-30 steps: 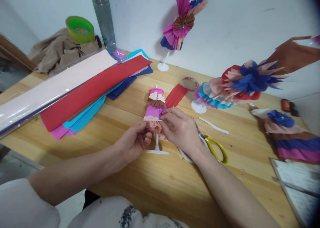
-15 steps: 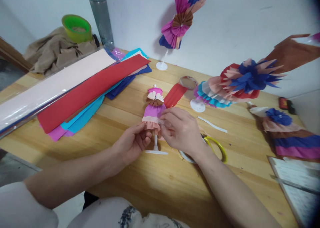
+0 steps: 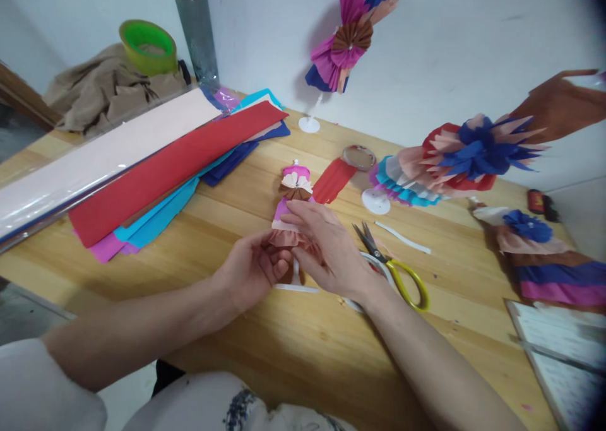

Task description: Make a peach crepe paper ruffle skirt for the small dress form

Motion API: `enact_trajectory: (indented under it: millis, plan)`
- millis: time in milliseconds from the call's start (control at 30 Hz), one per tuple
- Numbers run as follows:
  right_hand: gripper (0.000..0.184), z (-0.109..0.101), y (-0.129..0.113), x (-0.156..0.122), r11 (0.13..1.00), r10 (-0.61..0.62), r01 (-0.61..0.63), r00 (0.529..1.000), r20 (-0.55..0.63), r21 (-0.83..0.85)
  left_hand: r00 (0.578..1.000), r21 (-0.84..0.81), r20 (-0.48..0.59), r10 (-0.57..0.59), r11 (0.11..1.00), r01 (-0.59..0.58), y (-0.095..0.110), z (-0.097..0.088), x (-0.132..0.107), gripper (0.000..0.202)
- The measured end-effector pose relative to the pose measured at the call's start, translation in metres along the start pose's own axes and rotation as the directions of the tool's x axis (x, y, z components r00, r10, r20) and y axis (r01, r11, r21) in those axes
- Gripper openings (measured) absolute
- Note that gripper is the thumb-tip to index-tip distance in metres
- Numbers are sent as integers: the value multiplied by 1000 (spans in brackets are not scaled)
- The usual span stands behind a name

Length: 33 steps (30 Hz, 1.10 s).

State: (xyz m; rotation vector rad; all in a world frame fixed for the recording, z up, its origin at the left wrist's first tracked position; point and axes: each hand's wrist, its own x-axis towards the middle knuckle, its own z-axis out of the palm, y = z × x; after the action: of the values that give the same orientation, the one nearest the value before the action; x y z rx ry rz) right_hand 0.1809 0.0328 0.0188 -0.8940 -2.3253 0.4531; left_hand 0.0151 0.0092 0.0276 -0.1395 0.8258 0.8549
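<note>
A miniature dress form in a pink, white, brown and peach crepe paper dress [image 3: 283, 210] stands upright on a white stand [image 3: 297, 288] between my hands. A white fan-like bow sits at its chest. My left hand [image 3: 253, 268] is curled at the lower left, thumb and forefinger closed on the peach ruffled hem. With fingers stretched out, my right hand [image 3: 331, 251] lies against the right side of the skirt and covers part of it. Yellow-handled scissors [image 3: 388, 264] lie open just right of that hand, over a white roll [image 3: 379, 267] partly hidden by the wrist.
Crepe paper sheets, a red one [image 3: 180, 172] on top, lie at left beside a plastic-wrapped pack [image 3: 108, 156]. Behind are a green tape roll [image 3: 148, 46] and a bottle [image 3: 196, 33]. Other paper dresses [image 3: 348, 46] stand at back and right. A red strip [image 3: 334, 180] lies behind.
My right hand has gone from pinching the skirt's edge to lying with straightened fingers along it. More of the scissors shows now. My left hand stays at the hem.
</note>
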Motion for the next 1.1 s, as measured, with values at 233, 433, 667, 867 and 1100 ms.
enact_trajectory:
  millis: [233, 433, 667, 867, 1100]
  plan:
    - [55, 1, 1, -1, 1000, -2, 2, 1000, 26, -29, 1000, -6, 10, -1, 1000, 1, 0, -1, 1, 32]
    - [54, 2, 2, -2, 1000, -1, 1, 999, -36, -6, 1000, 0, 28, -12, 1000, 12, -1, -2, 0, 32]
    - [47, 0, 2, -4, 999, 36, -32, 993, -117, 29, 999, 24, 29, -14, 1000, 13, 0, -1, 2, 33]
    - [41, 0, 2, -6, 997, 58, -48, 979, -196, 59, 999, 41, 36, 4, 999, -5, 0, -2, 2, 33]
    - [43, -1, 1, -7, 991, 54, -37, 990, -133, 128, 1000, 40, 28, -9, 999, 8, -1, 0, -2, 35]
